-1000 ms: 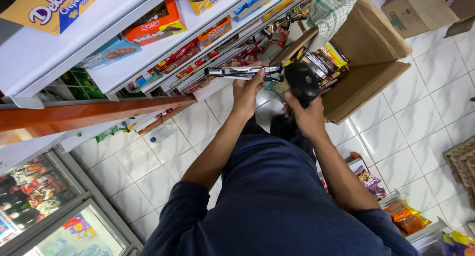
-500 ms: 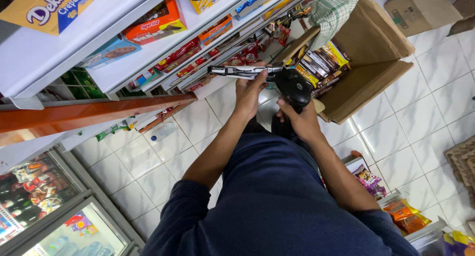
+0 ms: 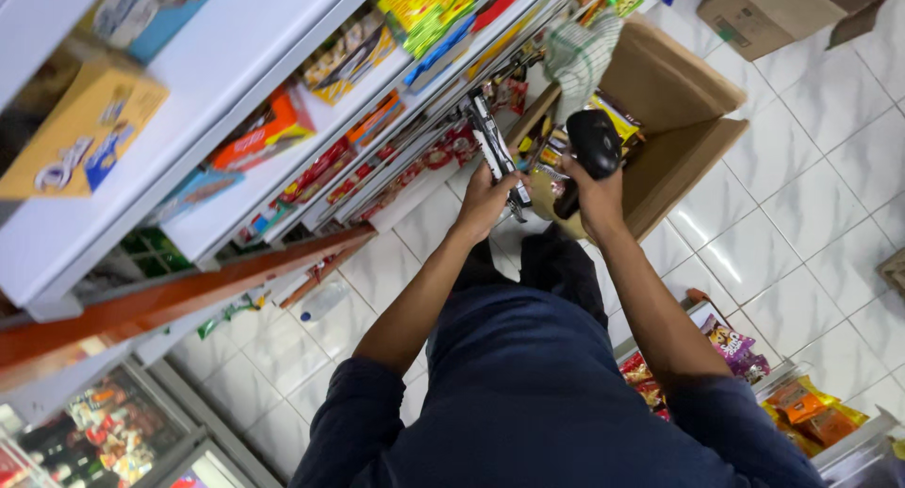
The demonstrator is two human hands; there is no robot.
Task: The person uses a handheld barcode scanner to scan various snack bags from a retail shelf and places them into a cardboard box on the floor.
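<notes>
My left hand (image 3: pixel 483 203) grips a long dark snack packet (image 3: pixel 492 141) with a white patterned label, holding it up in front of me. My right hand (image 3: pixel 594 191) holds a black handheld scanner (image 3: pixel 592 142), its head raised just right of the packet. Both hands hover above an open cardboard box (image 3: pixel 683 134) on the floor, which holds several colourful packets. A green checked cloth (image 3: pixel 577 56) hangs over the box's far edge. My dark blue sleeves and torso fill the lower middle of the view.
White shelves (image 3: pixel 236 172) packed with snack boxes and packets run along the left. An orange rail (image 3: pixel 179 295) crosses below them. A display fridge (image 3: pixel 104 431) sits at bottom left. Another cardboard box (image 3: pixel 773 12) stands top right. More packets (image 3: pixel 745 356) lie in a rack at lower right on the white tiled floor.
The packet in my left hand has turned from lying crosswise to pointing away, more upright. The scanner has stayed beside it. The view has shifted, with the shelves now tilted more steeply.
</notes>
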